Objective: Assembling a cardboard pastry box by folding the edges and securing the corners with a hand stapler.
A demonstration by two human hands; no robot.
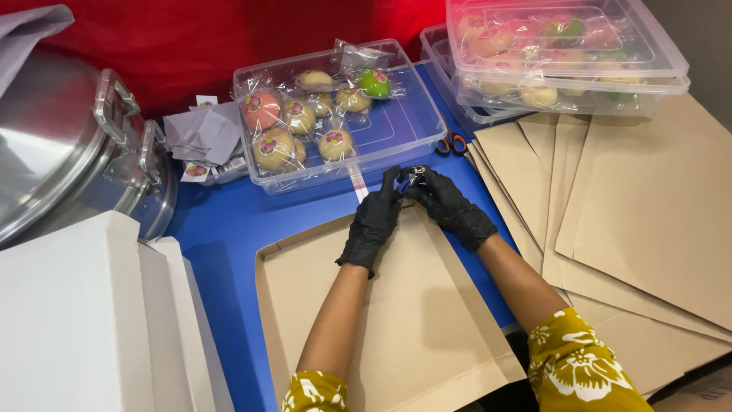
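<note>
Pinched between black-gloved fingertips (402, 183) of both hands: a small clear-wrapped item (412, 175), raised just above the far edge of a flat brown cardboard sheet (412, 320). Left hand (374, 221) and right hand (450, 206) closed narrowly on it, touching. Just beyond, an open clear tub (396, 126) of wrapped round sweets (297, 118); at right, stacked cardboard sheets (648, 221); at left, a steel pot (69, 145).

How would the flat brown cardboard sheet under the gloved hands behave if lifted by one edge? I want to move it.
The cardboard sheet looks thin and wide, so it would probably sag. It likely slides easily across the smooth blue table. It seems light.
</note>
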